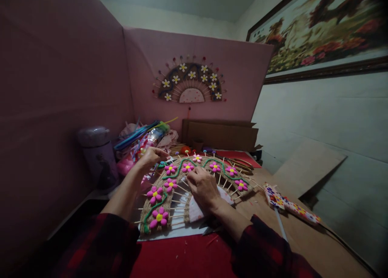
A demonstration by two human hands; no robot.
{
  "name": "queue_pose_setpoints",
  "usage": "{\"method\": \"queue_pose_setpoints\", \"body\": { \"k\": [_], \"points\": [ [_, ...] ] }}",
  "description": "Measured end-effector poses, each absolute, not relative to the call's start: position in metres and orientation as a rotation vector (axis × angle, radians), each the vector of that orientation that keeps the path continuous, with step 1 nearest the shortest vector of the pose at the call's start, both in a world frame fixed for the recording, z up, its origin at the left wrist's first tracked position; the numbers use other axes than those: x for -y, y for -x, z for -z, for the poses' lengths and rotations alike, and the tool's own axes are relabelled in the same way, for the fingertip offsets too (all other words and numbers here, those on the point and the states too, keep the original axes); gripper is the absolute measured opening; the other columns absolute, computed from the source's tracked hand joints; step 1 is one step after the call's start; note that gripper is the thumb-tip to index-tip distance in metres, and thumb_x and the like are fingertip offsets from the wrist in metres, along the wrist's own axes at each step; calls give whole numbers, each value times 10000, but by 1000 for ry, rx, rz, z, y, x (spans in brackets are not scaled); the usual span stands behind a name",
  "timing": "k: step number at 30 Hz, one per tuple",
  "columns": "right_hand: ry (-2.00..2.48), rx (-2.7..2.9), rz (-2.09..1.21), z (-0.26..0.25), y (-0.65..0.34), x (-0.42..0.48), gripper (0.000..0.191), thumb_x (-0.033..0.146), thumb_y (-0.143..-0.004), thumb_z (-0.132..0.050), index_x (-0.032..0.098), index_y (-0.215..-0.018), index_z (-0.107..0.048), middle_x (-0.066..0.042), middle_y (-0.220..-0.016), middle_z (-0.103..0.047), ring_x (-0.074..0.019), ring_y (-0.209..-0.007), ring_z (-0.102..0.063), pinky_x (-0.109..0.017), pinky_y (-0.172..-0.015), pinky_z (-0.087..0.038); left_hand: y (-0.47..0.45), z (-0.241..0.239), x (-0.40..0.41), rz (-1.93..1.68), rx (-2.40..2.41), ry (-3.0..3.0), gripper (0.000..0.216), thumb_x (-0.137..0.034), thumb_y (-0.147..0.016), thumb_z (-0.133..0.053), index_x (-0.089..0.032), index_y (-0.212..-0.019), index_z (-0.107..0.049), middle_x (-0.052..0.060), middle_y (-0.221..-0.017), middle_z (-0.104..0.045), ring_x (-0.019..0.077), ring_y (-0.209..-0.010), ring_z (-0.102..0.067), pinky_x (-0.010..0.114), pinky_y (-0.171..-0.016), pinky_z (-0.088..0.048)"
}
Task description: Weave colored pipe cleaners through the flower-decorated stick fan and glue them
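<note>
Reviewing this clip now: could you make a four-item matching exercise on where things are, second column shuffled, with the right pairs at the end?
Things
1. Pink-flowered fan
2. White-flowered fan
3. Corded, flower-patterned tool
4. Bottle

Places
A. Left of the heap of colourful craft materials
B. Up against the pink panel
C. Beneath the right hand
D. On the brown surface, toward the right

Pairs: 1-C, 2-B, 3-D, 4-A
</note>
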State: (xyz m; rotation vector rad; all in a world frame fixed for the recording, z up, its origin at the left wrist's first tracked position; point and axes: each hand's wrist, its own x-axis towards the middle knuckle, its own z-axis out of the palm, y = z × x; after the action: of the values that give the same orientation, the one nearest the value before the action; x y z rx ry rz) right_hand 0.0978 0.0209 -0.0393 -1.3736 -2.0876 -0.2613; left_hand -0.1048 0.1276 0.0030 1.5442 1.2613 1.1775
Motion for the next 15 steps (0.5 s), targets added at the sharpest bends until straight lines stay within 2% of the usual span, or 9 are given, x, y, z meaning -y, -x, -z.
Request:
{"method": "queue_pose_setpoints", "body": {
  "k": [3, 6, 10, 15],
  "points": [
    [1377, 2090, 253, 39, -98, -21, 139, 260, -853, -489, 208, -770, -588, -25, -835, -524, -140, -809, -463, -227, -667, -307, 106, -3, -128, -1165, -1270, -1545, 243, -184, -390, -797, -107, -603, -708, 36, -476, -630, 96, -418, -501, 215, -439, -378],
    [1378, 2093, 249, 38, -98, -21, 150, 261, -858, -481, 206, -764, -584, -25, -834, -525, -138, -806, -464, -226, -660, -304, 105, -3, -129, -1157, -1246, -1550, 200, -171, -411, -786, -110, -580, -700, 36, -486, -634, 100, -445, -523, 217, -469, -400],
    [1376, 2095, 254, 38, -97, -20, 156, 259, -863, -472, 205, -761, -578, -25, -833, -526, -134, -800, -461, -225, -655, -300, 101, -5, -128, -1156, -1222, -1551, 188, -160, -386, -792, -121, -530, -677, 28, -484, -633, 117, -486, -555, 237, -530, -446],
    [1370, 2092, 271, 39, -98, -21, 146, 262, -859, -483, 205, -761, -576, -23, -835, -523, -137, -800, -458, -226, -653, -299, 99, -7, -127, -1151, -1203, -1552, 233, -170, -338, -810, -114, -508, -659, 18, -464, -617, 110, -471, -544, 242, -535, -452]
  ]
}}
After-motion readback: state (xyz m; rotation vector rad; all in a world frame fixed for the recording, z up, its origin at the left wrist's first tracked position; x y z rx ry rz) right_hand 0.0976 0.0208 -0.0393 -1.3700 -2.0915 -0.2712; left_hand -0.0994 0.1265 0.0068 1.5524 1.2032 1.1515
